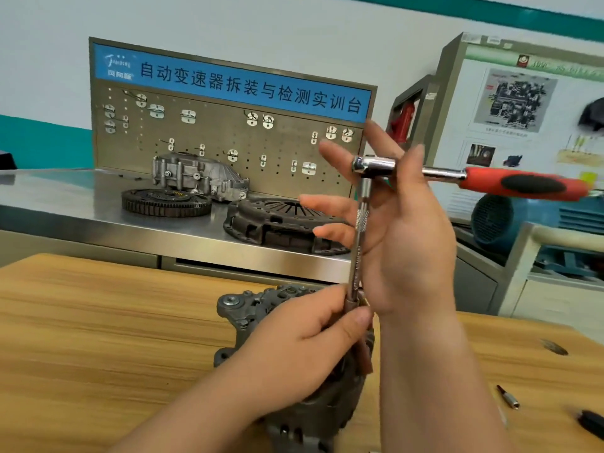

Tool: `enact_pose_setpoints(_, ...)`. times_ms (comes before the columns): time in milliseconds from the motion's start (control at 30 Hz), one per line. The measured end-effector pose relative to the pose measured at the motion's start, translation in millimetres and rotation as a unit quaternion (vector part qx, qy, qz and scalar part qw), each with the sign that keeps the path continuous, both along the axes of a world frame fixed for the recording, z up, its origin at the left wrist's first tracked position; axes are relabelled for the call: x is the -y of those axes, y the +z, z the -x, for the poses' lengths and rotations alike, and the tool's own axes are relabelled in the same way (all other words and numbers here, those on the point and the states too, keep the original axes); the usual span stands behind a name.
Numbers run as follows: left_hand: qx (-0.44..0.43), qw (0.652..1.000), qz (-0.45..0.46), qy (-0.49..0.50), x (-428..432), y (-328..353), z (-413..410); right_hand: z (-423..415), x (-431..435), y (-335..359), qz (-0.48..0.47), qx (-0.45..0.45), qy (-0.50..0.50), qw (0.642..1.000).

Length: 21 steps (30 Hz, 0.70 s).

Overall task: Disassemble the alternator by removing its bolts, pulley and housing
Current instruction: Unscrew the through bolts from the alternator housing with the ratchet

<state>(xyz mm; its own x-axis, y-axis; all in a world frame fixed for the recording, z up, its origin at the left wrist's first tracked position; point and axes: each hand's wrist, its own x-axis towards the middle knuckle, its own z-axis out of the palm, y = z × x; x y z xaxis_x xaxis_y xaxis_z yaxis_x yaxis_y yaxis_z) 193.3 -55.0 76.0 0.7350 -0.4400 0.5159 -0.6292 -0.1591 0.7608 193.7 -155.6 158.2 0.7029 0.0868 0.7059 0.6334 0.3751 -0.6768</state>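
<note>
So, L hand (313, 348) pinches the low end of the extension bar (358, 250) right on the alternator (258, 308), which stands on the wood bench (98, 322); the bolt end is hidden. R hand (402, 243) is flat, fingers splayed, palm vs the ratchet (376, 166) head, no real grip. Risk: the heavy handle tips the bar & the socket slips, rounding the bolt

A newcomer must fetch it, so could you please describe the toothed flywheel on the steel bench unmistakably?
Find the grey pegboard with the blue banner at the back of the stainless steel bench. At its foot, towards the left, lies a flat, dark, round flywheel, in front of a silver cast-metal housing. Unlike the dark ribbed clutch cover to its right, its rim is toothed.
</note>
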Motion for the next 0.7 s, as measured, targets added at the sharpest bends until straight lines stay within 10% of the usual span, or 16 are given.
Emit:
enact_pose_setpoints(233, 0.008, 0.998, -0.06, -0.014, -4, 6, 2, 3, 19, -6, 0.065, -0.135, -0.016, 0.989)
enact_pose_setpoints(700, 0.004, 0.998, 0.066, 0.02, -9, 6, 0, 59, 46, -85, 0.307, -0.101, -0.274, 0.906)
